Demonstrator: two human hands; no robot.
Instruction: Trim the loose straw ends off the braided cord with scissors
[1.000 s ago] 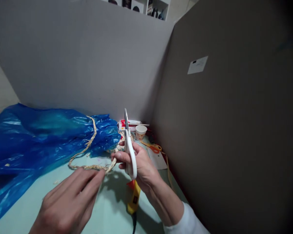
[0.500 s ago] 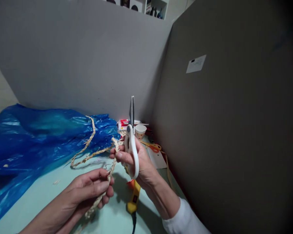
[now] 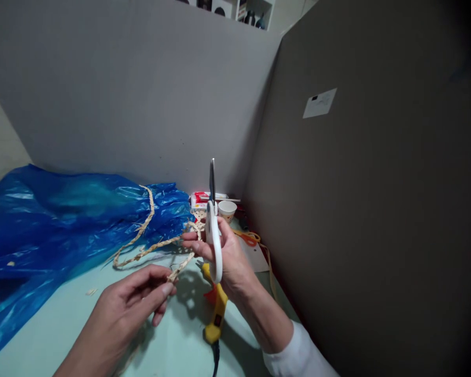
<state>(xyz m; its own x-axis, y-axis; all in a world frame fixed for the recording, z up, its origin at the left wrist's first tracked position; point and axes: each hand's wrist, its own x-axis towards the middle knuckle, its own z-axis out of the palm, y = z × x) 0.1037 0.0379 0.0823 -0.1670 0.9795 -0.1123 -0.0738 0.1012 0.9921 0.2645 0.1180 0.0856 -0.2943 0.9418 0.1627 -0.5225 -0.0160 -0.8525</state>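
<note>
A pale braided straw cord point(image 3: 183, 266) runs between my two hands. My left hand point(image 3: 121, 303) pinches it between thumb and fingertips. White-handled scissors point(image 3: 215, 246) rest in my right hand point(image 3: 233, 262), blades pointing up and looking closed. The same hand's thumb and fingers also hold the cord near its upper part. More of the braid point(image 3: 139, 255) loops on the table and over blue plastic sheeting point(image 3: 74, 220). Below my right hand lies a yellow corded tool with an orange trigger point(image 3: 215, 319), like a glue gun.
Behind the scissors stands a paper cup point(image 3: 227, 209), beside a red-and-white packet point(image 3: 198, 198). Orange handles point(image 3: 251, 239) lie near the right partition point(image 3: 357, 209). A grey panel point(image 3: 141, 94) closes off the back. Small scraps point(image 3: 91, 291) dot the light green table point(image 3: 74, 324).
My left hand has shifted its grip along the braid, slightly left. The cord's upper end has bent over to the right. The scissors have turned more edge-on, and the view has shifted slightly.
</note>
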